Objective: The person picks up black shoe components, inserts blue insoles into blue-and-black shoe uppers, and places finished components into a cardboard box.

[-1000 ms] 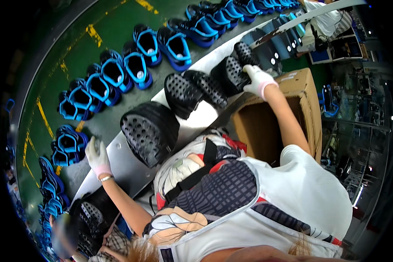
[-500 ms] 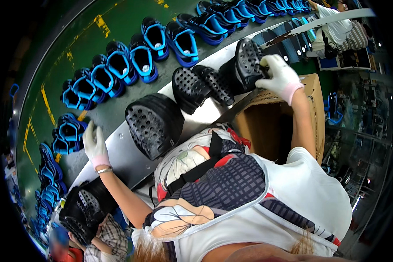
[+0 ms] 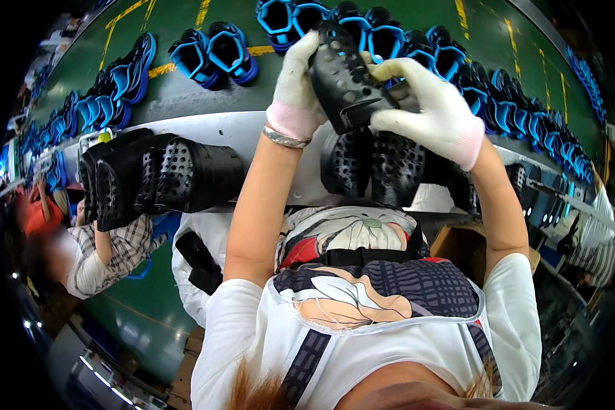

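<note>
The black perforated piece [image 3: 342, 75] is held up in front of the person, tilted, its holed face toward the wearer and above the pieces standing on the pale worktop [image 3: 229, 130]. The left hand [image 3: 297, 89], gloved, is wrapped along its left side. The right hand [image 3: 424, 102] is curled at its right, thumb near the lower end and fingers bent higher up (whether the fingertips press on it or only brush its edge, I cannot tell).

As I judge it, the likeliest trouble is a slip: the surface looks smooth and shiny, and if the left hand loosens before the right has a sure hold, the piece could drop. It would then probably knock the upright black pieces [image 3: 398, 167] just below. Reaching too far forward could also nudge the blue-edged shoes [image 3: 232, 55] lined up beyond the worktop.

As for containers, a cardboard box [image 3: 447, 246] stands at the person's right, partly hidden behind the forearm; its contents cannot be made out. Another brown carton [image 3: 184, 372] shows at lower left, too cut off to see inside.
</note>
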A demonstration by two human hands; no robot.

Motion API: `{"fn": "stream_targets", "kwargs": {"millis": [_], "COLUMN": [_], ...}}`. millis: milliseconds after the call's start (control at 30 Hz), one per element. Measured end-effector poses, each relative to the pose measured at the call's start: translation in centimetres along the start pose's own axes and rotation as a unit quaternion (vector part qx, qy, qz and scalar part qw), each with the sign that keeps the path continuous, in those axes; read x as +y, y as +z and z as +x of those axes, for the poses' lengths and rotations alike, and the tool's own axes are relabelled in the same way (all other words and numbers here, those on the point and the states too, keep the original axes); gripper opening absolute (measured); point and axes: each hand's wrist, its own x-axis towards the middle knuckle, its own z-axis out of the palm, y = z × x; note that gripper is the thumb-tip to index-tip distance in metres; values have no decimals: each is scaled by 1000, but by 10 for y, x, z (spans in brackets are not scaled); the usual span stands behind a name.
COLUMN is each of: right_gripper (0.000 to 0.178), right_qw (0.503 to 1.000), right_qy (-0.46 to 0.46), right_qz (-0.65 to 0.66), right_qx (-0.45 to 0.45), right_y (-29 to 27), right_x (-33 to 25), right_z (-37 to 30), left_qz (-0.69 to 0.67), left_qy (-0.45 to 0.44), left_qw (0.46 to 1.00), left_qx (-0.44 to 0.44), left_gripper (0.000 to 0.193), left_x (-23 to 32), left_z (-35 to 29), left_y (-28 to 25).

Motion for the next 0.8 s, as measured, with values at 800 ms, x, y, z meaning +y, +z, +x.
{"fn": "stream_targets", "kwargs": {"millis": [800], "right_gripper": [55], "right_qw": [923], "right_qy": [127], "right_qz": [-332], "right_qx": [-144], "right_y": [75], "right_x": [16], "right_z": [234], "left_qz": [715], "left_qy": [181], "left_qw": [626], "left_qx": [254], "left_gripper": [32], "left_x": [33], "left_z": [121], "left_y": [-202]}}
